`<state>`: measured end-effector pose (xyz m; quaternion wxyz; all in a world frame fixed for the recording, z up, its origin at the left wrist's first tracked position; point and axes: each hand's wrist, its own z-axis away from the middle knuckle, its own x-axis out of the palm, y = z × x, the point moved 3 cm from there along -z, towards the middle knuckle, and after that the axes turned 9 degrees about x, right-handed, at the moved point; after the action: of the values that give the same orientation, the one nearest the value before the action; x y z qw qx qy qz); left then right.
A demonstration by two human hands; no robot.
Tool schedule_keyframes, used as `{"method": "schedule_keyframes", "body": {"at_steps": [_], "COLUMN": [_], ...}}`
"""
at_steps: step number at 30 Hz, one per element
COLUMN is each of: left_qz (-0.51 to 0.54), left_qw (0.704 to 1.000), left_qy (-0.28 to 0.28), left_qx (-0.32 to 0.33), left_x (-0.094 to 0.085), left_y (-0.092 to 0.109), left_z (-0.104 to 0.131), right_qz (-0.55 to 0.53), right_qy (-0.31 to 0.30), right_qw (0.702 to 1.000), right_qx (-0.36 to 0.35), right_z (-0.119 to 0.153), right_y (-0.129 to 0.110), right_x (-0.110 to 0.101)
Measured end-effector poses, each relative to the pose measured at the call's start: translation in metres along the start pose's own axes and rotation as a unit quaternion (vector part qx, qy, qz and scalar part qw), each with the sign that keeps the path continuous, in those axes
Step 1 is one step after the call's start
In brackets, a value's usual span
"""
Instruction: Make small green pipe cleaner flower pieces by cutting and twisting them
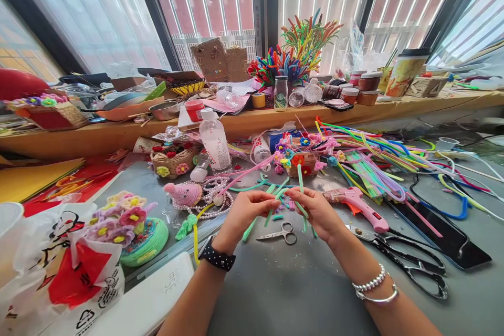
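Note:
My left hand [250,213], with a black dotted watch band at the wrist, pinches a light green fuzzy stem [282,187]. Close on its right, my right hand [316,213] has thumb and fingers closed on another light green stem [300,178] that stands nearly upright. More green pieces lie below and behind the hands, partly covered by the fingers. Small silver scissors [277,235] rest on the grey table [291,289] just under the hands. A pink glue gun [364,207] lies right of my right hand.
Large black-handled scissors [409,257] and a dark phone-like slab [444,231] lie at the right. A clear bottle [215,142] stands behind my left hand, near pearl strings and a pink crocheted piece [184,193]. Colourful stems [378,152] spread at the back right. A plastic bag [66,257] sits at the left.

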<state>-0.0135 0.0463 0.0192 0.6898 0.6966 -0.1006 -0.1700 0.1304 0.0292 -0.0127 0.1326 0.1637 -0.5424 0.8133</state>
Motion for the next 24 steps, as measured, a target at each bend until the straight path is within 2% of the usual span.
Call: {"method": "schedule_keyframes", "body": {"at_steps": [6, 14, 24], "left_qz": [0.040, 0.070, 0.084], "left_qw": [0.999, 0.997, 0.996], "left_qy": [0.011, 0.024, 0.018], "left_qx": [-0.013, -0.009, 0.009], "left_x": [0.002, 0.007, 0.011], "left_y": [-0.003, -0.006, -0.009], "left_z": [0.001, 0.000, -0.002], "right_qz": [0.011, -0.006, 0.012], "right_qy": [-0.042, -0.088, -0.064], "right_qw": [0.999, 0.996, 0.998], "right_qx": [0.000, -0.018, -0.024], "right_z": [-0.002, 0.000, 0.000], "right_y": [-0.002, 0.002, 0.003], "right_x": [-0.002, 0.006, 0.007]}}
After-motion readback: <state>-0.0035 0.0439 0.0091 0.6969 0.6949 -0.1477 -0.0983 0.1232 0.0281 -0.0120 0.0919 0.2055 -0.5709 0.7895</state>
